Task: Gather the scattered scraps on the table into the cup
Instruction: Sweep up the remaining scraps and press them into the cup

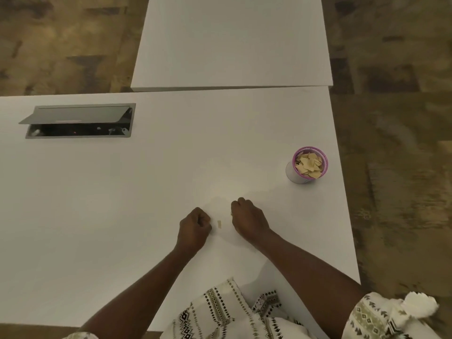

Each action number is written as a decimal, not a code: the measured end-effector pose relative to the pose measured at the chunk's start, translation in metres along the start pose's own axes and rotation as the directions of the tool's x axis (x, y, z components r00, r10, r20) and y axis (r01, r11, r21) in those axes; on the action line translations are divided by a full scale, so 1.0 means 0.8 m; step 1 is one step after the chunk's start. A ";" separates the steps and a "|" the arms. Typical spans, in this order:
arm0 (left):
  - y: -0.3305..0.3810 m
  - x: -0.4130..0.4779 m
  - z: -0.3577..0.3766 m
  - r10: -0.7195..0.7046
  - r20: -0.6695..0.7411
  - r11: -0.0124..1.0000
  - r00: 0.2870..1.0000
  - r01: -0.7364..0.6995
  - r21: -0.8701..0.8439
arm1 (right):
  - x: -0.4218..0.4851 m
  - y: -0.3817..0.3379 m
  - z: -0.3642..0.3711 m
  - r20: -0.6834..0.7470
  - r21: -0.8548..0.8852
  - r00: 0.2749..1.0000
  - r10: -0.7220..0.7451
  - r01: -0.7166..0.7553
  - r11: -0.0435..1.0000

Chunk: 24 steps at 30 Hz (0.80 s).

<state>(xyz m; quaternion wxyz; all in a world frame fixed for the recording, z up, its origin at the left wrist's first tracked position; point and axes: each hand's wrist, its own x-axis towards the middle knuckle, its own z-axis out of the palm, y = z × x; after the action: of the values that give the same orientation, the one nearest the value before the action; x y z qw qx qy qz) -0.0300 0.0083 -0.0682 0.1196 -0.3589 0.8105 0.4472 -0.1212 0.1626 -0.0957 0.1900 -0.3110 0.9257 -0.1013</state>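
Note:
A small cup [297, 176] with a pink rim stands on the white table [122, 192] near its right edge, filled with several tan scraps [308, 163]. One small tan scrap [219, 224] lies on the table between my hands. My left hand [194, 227] rests just left of it, fingers curled into a fist; I cannot see anything in it. My right hand [248, 220] sits just right of the scrap, fingers curled down on the table, with a hint of a scrap at its fingertips. The cup is far right and beyond my right hand.
An open cable box [78, 122] with a raised dark lid is set into the table at the far left. A second white table [232, 45] abuts the far edge. The table's right edge drops to a wooden floor [391, 167].

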 end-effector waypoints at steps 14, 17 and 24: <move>0.012 -0.013 0.052 0.296 0.154 0.778 0.943 -0.332 0.533 | -0.029 0.021 0.013 -0.078 0.287 0.982 0.171 -0.142 0.947; 0.013 -0.013 0.051 0.308 0.184 0.736 0.933 -0.357 0.575 | -0.023 0.019 0.010 -0.087 0.232 0.988 0.128 -0.105 0.967; 0.022 -0.002 0.049 0.245 0.215 0.740 0.945 -0.326 0.589 | -0.010 0.013 -0.002 -0.074 -0.032 0.995 -0.063 0.060 0.998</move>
<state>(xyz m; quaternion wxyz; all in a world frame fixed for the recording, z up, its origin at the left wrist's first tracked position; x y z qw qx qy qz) -0.0463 0.0470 -0.0787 0.2102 -0.1429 0.9479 0.1920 -0.1216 0.1758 -0.0955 0.1474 -0.3380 0.9236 -0.1052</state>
